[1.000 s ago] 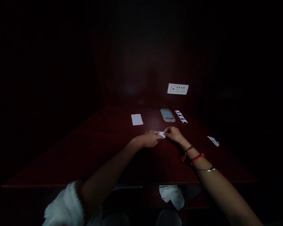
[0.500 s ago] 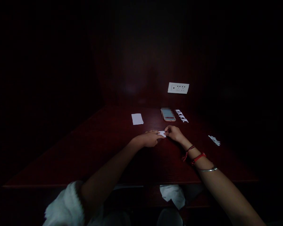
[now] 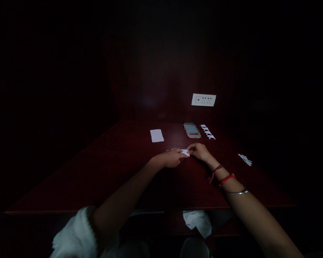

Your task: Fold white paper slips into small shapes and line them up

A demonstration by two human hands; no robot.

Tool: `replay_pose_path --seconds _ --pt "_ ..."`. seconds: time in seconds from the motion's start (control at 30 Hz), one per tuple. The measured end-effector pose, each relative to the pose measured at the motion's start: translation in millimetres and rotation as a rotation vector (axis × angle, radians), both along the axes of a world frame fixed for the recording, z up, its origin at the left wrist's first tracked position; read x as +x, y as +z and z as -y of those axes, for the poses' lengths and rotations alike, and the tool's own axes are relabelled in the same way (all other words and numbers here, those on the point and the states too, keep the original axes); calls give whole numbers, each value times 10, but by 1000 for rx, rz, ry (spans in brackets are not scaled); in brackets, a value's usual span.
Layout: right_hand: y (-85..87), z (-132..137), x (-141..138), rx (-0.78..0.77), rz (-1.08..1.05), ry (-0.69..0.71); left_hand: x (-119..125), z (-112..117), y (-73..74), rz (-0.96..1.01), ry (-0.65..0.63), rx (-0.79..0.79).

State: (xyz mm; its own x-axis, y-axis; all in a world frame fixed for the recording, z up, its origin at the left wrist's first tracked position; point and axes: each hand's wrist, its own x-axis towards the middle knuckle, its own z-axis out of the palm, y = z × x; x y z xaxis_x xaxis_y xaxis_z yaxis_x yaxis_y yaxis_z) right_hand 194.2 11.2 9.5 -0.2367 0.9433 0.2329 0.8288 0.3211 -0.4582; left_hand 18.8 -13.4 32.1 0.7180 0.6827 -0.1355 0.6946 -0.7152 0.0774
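A small piece of white paper lies on the dark red table between my two hands. My left hand is closed on its left side, with the thumb along the near edge and the fingers over the far part. At the right edge of the paper, my right hand pinches it between thumb and fingertips. The fingers cover part of the paper, so its full shape is hidden.
A stack of white paper lies beyond my left hand. Farther back are a phone and a row of folded white paper pieces. Thin paper strips lie at the right. A socket plate is on the wall.
The fingertips of my right hand have shifted slightly left along the paper's edge. My left hand stays in place on the paper.
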Motion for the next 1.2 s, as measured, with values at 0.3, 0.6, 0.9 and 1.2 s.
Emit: replay_pose_path --seconds 0.3,0.6,0.9,1.2 --pt "-30 -38 20 -11 -11 8 0 -8 -8 9 -16 -2" --pt "-34 -39 23 -7 -5 33 0 -8 -4 13 -9 -5" --pt "-24 -46 19 -19 10 40 3 -2 -5 12 -2 7" --pt "-43 -61 21 -22 -1 16 -5 -12 -9 23 -14 9"
